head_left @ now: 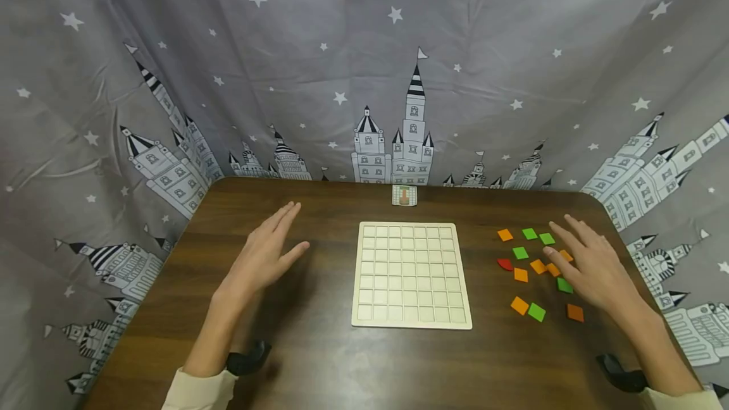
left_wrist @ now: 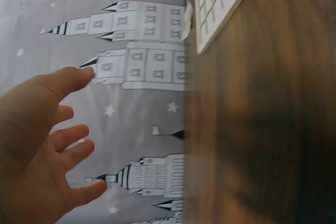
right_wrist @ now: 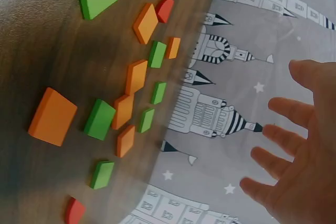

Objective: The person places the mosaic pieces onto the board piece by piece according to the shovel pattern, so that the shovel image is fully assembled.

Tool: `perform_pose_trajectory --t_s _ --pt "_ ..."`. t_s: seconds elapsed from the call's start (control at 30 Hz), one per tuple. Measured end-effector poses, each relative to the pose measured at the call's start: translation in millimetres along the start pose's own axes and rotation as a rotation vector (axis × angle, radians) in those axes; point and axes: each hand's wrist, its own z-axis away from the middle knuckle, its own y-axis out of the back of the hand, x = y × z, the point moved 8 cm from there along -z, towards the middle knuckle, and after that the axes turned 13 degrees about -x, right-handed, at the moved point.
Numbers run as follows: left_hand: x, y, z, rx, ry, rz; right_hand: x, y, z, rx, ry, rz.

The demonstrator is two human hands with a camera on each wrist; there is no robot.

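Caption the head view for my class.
A person's empty left grip and right grip flank a pale square gridded board; flat orange, green and red tiles lie right of it.

Tiles (head_left: 538, 266) right of board (head_left: 410, 274); card (head_left: 404, 195) behind board.

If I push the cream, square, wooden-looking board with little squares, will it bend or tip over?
The board probably won't bend: its edges look straight and even. Lying flat on the shiny brown wood-grain table, it would likely slide rather than tip.

No lettering can be read.
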Motion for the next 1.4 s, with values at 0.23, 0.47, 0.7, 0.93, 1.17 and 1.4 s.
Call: perform_pose_trajectory --t_s 0.23,0.47,0.7,0.93,1.17,1.4 --pt "6.8 -31.1 -8.7 -0.025 -0.072 0.138 6 -7 -2 -0.022 0.029 -0.127" --pt "20.9 -74.0 -18.9 -0.15 -0.105 0.292 11 -13 -5 -0.008 0.051 -0.111" --pt "39.2 -105.0 -26.6 -0.258 -0.14 0.268 18 -17 -6 0.004 0.044 -0.124" --pt "46.7 -122.4 -27.9 -0.315 -0.148 0.191 22 -24 -12 -0.009 0.031 -0.143" --pt "48.1 -136.8 -25.4 -0.373 -0.115 0.163 31 -32 -16 -0.007 0.03 -0.158" --pt "47.7 -147.0 -22.9 -0.419 -0.098 0.051 49 -41 -27 -0.01 0.016 -0.175"
